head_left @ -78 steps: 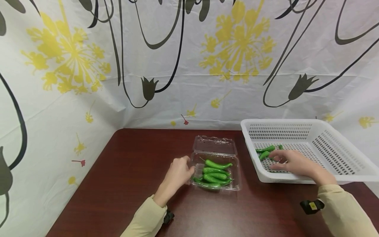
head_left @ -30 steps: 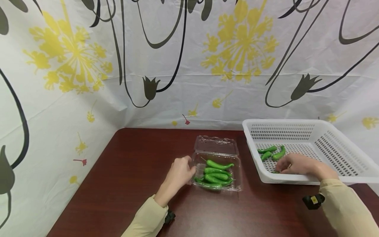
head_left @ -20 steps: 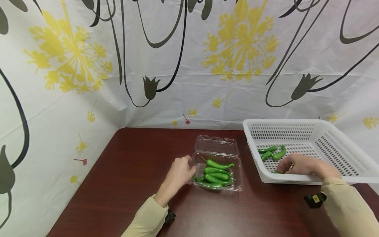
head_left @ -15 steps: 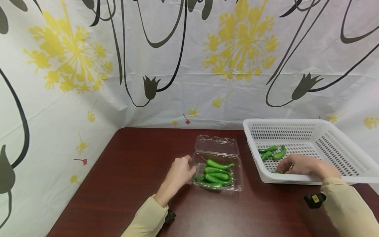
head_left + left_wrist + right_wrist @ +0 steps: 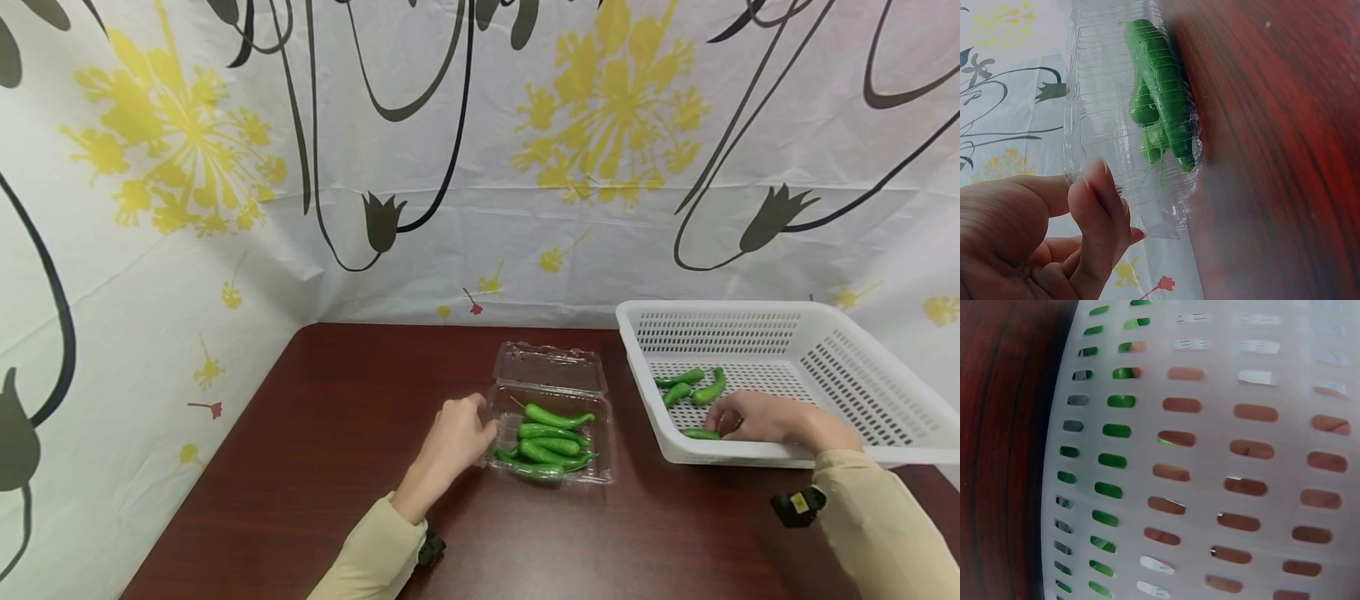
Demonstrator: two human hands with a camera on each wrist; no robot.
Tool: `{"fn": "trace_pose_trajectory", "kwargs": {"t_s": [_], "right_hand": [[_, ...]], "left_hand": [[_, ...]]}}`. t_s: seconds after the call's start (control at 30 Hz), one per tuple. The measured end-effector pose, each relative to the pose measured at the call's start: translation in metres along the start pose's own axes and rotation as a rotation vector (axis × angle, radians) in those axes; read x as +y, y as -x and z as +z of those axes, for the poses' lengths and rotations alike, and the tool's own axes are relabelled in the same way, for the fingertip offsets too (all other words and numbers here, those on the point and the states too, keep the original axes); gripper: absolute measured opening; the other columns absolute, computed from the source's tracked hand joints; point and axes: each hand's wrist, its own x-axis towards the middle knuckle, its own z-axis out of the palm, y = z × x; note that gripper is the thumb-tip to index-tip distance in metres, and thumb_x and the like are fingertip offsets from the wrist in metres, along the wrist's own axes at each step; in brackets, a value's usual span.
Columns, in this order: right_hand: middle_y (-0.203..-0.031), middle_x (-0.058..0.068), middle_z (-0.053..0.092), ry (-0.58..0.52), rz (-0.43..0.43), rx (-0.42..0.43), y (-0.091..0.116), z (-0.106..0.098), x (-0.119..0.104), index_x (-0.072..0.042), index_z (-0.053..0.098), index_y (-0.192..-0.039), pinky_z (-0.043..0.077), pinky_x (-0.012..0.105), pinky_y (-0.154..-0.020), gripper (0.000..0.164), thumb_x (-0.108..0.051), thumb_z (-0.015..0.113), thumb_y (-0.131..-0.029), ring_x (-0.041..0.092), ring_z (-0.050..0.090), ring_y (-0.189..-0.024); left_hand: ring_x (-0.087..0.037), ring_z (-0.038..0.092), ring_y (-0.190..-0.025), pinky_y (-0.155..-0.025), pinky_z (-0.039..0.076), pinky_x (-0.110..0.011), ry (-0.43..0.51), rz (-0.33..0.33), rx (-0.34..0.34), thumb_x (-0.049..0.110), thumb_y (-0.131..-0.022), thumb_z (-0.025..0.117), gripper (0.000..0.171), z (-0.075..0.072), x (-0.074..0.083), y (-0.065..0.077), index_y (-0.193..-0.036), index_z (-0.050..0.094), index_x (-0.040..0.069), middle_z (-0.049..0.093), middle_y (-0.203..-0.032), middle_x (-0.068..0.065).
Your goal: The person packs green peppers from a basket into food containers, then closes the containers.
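Observation:
My left hand [image 5: 455, 429] pinches the left rim of a clear plastic clamshell box [image 5: 606, 446], its lid folded open toward the back. Several green chili peppers [image 5: 553, 432] lie crosswise in the box. The left wrist view shows thumb and fingertips at the box's edge, with peppers [image 5: 1163, 87] seen through its ribbed wall. Inside a white basket, low behind the front wall, my right hand [image 5: 765, 417] has its curled fingers on the end of one green chili pepper [image 5: 701, 434]. The right wrist view shows that hand and green pepper only through the slots of the basket wall [image 5: 1210, 419].
The white slotted basket [image 5: 795, 454] stands at the right of the dark red-brown table [image 5: 337, 400]. A few more green peppers [image 5: 678, 390] lie at its left end. Behind the table hangs a white cloth [image 5: 465, 158] with flower prints.
My right hand has moved from over the peppers at the basket's left down toward the front wall. A green pepper now shows beside its fingertips. The left hand keeps its place at the box.

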Motion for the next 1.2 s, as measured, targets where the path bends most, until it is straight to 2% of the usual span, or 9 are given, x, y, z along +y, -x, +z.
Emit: {"fn": "trace_pose_trajectory", "kwargs": {"t_s": [0.23, 0.43, 0.77, 1.07, 1.2], "right_hand": [[-0.093, 0.001, 0.067, 0.015, -0.016, 0.007, 0.0006, 0.0005, 0.0002, 0.000, 0.066, -0.103, 0.049, 0.032, -0.073, 0.015, -0.009, 0.069, -0.091, 0.016, 0.061, -0.086], [-0.093, -0.001, 0.067, 0.053, -0.038, 0.024, 0.0003, 0.0014, 0.0018, 0.003, 0.069, -0.105, 0.049, 0.031, -0.072, 0.020, -0.011, 0.070, -0.091, 0.011, 0.059, -0.084], [-0.096, 0.000, 0.063, 0.058, -0.015, 0.057, 0.0000, 0.0031, 0.0028, -0.005, 0.065, -0.100, 0.048, 0.039, -0.076, 0.014, -0.016, 0.069, -0.094, 0.016, 0.057, -0.089], [-0.089, -0.001, 0.061, 0.021, 0.001, 0.099, 0.0017, 0.0053, -0.0015, -0.003, 0.064, -0.099, 0.047, 0.031, -0.069, 0.014, -0.015, 0.070, -0.094, 0.012, 0.054, -0.081], [-0.093, 0.001, 0.065, 0.030, 0.002, 0.133, 0.0027, 0.0055, -0.0031, -0.003, 0.063, -0.103, 0.049, 0.034, -0.071, 0.017, -0.016, 0.070, -0.094, 0.016, 0.059, -0.085]], "left_hand": [[-0.003, 0.055, -0.037, -0.050, 0.051, -0.025, 0.008, -0.011, -0.009, 0.008, -0.092, 0.069, 0.033, 0.0000, 0.0007, -0.0001, -0.120, 0.063, -0.009, 0.060, -0.058, 0.002], [-0.003, 0.055, -0.036, -0.048, 0.051, -0.025, 0.013, -0.016, -0.004, 0.007, -0.091, 0.069, 0.032, 0.0001, 0.0008, 0.0000, -0.118, 0.064, -0.008, 0.061, -0.058, 0.001], [-0.003, 0.055, -0.036, -0.050, 0.052, -0.025, 0.009, -0.018, -0.004, 0.008, -0.092, 0.069, 0.032, -0.0001, 0.0009, -0.0002, -0.119, 0.063, -0.008, 0.060, -0.059, 0.001], [-0.005, 0.056, -0.037, -0.048, 0.050, -0.025, 0.027, -0.019, -0.019, 0.006, -0.092, 0.068, 0.032, 0.0002, 0.0007, 0.0005, -0.119, 0.063, -0.009, 0.059, -0.057, 0.001], [-0.004, 0.055, -0.037, -0.048, 0.051, -0.025, 0.017, -0.016, -0.013, 0.006, -0.092, 0.068, 0.031, 0.0001, 0.0007, 0.0007, -0.118, 0.063, -0.009, 0.059, -0.057, 0.001]]}}
